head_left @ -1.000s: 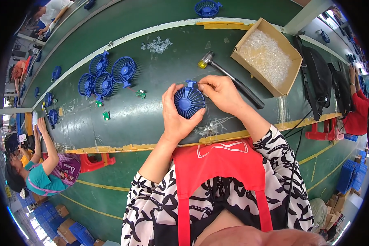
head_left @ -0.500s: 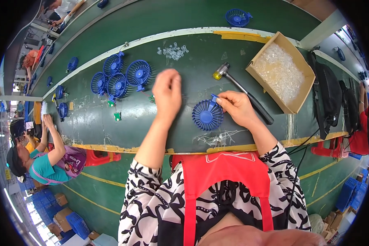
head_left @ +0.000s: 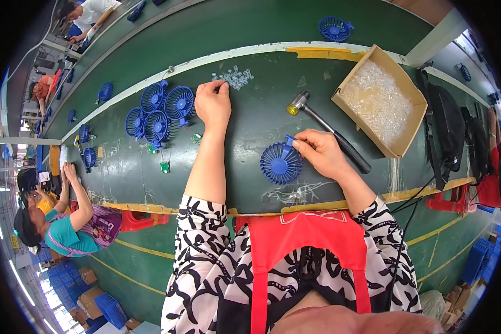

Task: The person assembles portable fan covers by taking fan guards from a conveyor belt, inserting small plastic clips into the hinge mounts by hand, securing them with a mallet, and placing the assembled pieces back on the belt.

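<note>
My right hand (head_left: 320, 151) pinches a blue round fan grille (head_left: 281, 163) by its short neck. The grille's ribbed face is turned up, just above or on the dark green bench. My left hand (head_left: 213, 104) is stretched forward beside a small pile of clear plastic pieces (head_left: 238, 79). Its thumb and fingertips are pressed together; what they hold, if anything, is too small to make out. Left of that hand, several more blue fan grilles (head_left: 157, 126) lie in a cluster, with small green circuit boards (head_left: 165, 167) close by.
A black-handled hammer (head_left: 339, 139) with a yellow tip lies right of the grille. Beyond it stands a cardboard box (head_left: 392, 149) of clear pieces, then a black bag (head_left: 445, 122). Another grille (head_left: 335, 29) rests on the far belt. A co-worker (head_left: 75, 231) sits at the left.
My left hand has moved forward and slightly left, up to the pile of clear pieces, and its fingertips have come together. The right hand keeps its pinch on the grille, nearly in place.
</note>
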A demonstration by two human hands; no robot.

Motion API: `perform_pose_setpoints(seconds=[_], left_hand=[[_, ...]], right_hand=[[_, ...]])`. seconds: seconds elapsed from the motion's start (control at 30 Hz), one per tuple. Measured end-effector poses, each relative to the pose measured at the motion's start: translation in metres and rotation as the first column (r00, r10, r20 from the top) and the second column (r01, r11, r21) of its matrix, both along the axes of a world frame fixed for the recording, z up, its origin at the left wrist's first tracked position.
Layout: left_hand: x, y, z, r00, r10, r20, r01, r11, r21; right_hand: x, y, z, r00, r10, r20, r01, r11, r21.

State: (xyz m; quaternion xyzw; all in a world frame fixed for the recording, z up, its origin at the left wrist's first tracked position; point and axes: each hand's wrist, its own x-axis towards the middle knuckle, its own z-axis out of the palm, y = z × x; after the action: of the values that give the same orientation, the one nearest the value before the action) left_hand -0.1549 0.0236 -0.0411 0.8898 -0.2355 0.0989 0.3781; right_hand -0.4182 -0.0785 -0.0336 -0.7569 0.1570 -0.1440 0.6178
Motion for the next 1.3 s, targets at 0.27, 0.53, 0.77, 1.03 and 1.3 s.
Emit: perform_pose_setpoints(seconds=[0.27,0.53,0.77,1.03,1.3], left_hand=[[-0.079,0.046,0.014,0.689,-0.409,-0.598,0.002,0.827,-0.563],[-0.132,0.071,0.026,0.166,-0.736,-0.656,-0.094,0.65,-0.754],[-0.142,0.073,0.026,0.133,-0.746,-0.652,-0.096,0.645,-0.758],[-0.147,0.072,0.031,0.267,-0.711,-0.65,0.029,0.68,-0.732],[-0.151,0.071,0.03,0.463,-0.584,-0.667,0.173,0.798,-0.578]], right_hand=[[-0.001,0.0,0.007,1.0,-0.022,0.015,0.021,0.997,0.08],[-0.006,0.008,0.027,0.999,0.029,-0.02,-0.022,0.95,0.312],[-0.011,0.018,0.03,0.999,0.043,0.022,-0.048,0.928,0.37],[-0.014,0.014,0.032,0.998,0.058,-0.011,-0.051,0.937,0.345],[-0.003,0.017,0.037,0.992,0.051,-0.119,-0.039,0.994,0.102]])
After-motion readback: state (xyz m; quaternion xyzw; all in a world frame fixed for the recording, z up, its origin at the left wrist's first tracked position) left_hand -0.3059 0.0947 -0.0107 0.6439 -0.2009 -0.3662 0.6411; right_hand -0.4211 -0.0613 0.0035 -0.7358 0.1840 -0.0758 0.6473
